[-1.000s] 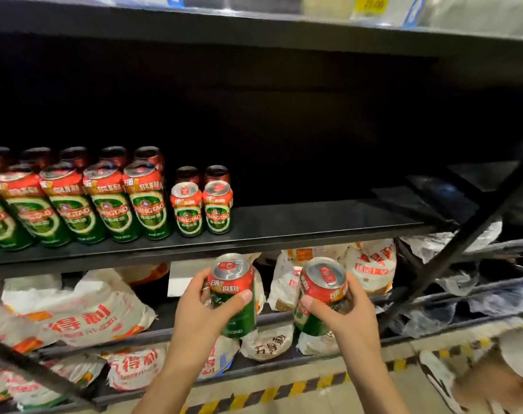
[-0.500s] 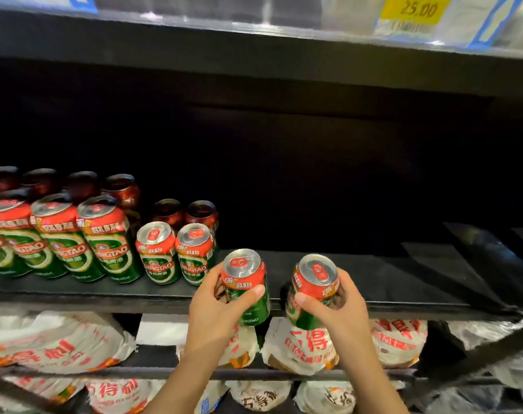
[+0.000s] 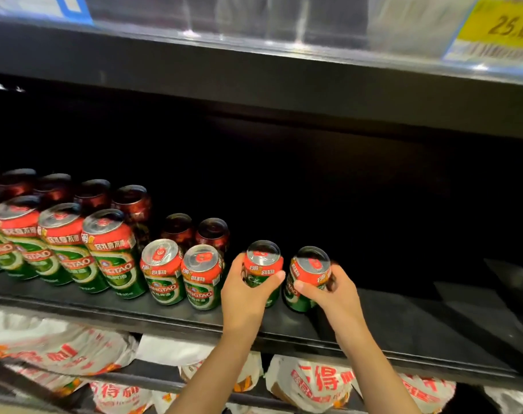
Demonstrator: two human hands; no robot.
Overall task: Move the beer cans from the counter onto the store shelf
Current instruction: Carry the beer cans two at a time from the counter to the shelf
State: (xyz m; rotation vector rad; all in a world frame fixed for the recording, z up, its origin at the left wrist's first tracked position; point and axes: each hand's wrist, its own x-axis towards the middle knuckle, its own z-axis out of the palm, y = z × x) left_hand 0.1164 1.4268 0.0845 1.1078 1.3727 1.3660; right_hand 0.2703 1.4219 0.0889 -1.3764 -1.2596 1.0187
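On the black metal store shelf (image 3: 105, 309), tall red-and-green beer cans (image 3: 114, 255) stand in rows at the left, then two short red-and-green cans (image 3: 182, 273) beside them. Next, the left hand (image 3: 248, 291) wraps a short can (image 3: 263, 264), and the right hand (image 3: 335, 291) wraps another can (image 3: 309, 273), both at the shelf's front, seemingly just landing. Release remains; the shelf's right stretch is bare, and no tabletop is visible.

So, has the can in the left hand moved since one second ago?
Yes. The can in the left hand went up from below the shelf edge onto it, beside the short cans.
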